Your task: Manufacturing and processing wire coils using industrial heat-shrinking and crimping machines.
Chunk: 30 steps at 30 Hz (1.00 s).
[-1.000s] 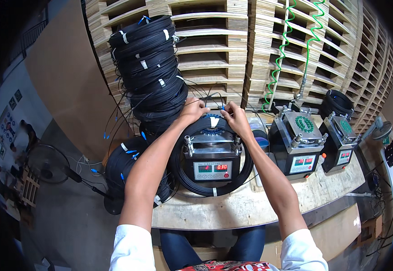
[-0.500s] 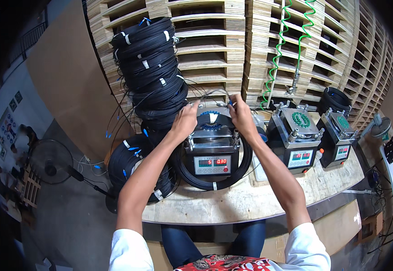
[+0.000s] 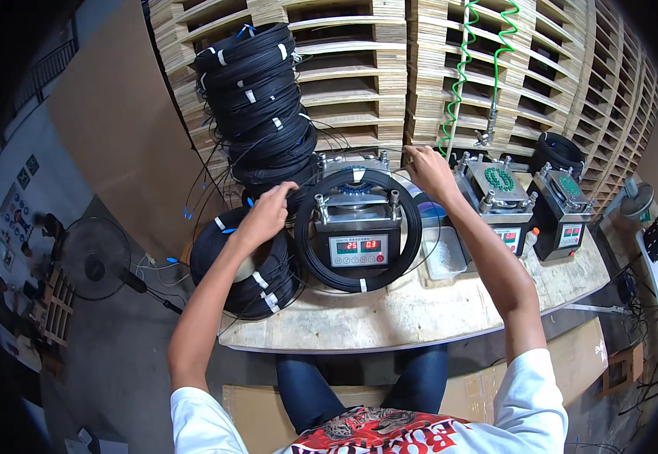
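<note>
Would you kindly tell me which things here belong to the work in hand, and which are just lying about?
In use, it seems:
- left hand and right hand
- cable coil, between them
- middle machine, behind the coil
- stacked coils, probably

Seemingly lying about:
- fan
- pallets
- clear tray

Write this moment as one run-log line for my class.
left hand: near coil stack, grip unclear | right hand: beside nearest machine, grip unclear | front black coil: around machine's lit display
</note>
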Tool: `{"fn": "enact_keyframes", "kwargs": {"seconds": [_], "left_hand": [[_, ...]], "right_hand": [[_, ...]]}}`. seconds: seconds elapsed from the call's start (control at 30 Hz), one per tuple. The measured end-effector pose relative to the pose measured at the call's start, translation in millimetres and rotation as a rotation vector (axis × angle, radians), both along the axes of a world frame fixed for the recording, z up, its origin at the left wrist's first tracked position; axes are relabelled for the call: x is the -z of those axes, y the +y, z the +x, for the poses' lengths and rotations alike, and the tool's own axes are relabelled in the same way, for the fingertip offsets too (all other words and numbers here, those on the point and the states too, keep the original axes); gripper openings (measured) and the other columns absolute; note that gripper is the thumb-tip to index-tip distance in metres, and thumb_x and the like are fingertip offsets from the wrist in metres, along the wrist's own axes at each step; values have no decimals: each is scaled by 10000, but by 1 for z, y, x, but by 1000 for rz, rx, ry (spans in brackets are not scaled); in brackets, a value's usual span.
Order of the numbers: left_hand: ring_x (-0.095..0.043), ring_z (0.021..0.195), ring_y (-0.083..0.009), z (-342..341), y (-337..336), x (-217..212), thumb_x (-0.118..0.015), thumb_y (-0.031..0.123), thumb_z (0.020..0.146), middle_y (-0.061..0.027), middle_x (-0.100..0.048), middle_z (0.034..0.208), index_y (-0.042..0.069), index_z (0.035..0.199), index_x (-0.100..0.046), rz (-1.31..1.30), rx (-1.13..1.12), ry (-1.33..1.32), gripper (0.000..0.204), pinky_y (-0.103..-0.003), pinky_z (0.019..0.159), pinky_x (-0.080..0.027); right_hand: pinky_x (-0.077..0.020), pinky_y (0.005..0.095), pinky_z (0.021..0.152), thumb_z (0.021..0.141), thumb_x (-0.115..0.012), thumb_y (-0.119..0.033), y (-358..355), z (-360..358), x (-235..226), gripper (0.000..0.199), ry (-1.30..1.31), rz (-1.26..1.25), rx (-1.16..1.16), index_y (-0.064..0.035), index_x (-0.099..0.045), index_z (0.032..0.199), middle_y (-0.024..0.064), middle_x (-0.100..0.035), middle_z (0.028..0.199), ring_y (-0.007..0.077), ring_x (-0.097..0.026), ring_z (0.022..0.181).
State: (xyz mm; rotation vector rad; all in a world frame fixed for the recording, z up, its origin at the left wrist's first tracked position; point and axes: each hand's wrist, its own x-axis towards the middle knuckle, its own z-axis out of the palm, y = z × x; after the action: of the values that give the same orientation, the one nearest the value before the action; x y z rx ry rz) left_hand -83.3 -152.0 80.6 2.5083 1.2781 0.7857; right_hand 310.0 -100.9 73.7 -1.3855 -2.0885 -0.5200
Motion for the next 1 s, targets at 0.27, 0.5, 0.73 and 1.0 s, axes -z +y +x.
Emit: {"fn": "enact_keyframes", "kwargs": {"seconds": [0.27,0.5,0.73,1.0], "left_hand": [[-642,925,-424,-12,-2,7,-539,71,966,-215,-665,1042,83,1267,-565,112,-184,85,303,-477,776,-512],[-626,894,-450,-18,43,41,-470,-108,888,-254,-596,976,-13,1367,-512,232,-103,-70,490,-522,793,-505],[-618,957,-474,-15,31,49,-475,-105,857,-238,-548,1080,165,1437,-497,139,-309,172,640,-557,795,-511],[-583,1047,-409,-39,11,82,-472,-79,883,-211,-557,1048,25,1150,-569,267,-267,205,302,-498,902,-503]], "right_hand": [[-554,514,699,957,-564,-91,18,22,26,206,204,-229,-9,-33,-697,1104,271,-661,765,460,-671,770],[-528,530,822,798,-412,156,39,22,54,697,200,-61,-192,-154,-562,1404,275,-648,914,460,-648,871],[-522,514,826,800,-517,78,29,17,61,460,283,-307,-91,-74,-694,1196,250,-687,972,461,-636,917],[-509,359,729,774,-470,119,0,40,89,508,485,-425,-198,-27,-673,1215,242,-677,870,281,-675,819]]}}
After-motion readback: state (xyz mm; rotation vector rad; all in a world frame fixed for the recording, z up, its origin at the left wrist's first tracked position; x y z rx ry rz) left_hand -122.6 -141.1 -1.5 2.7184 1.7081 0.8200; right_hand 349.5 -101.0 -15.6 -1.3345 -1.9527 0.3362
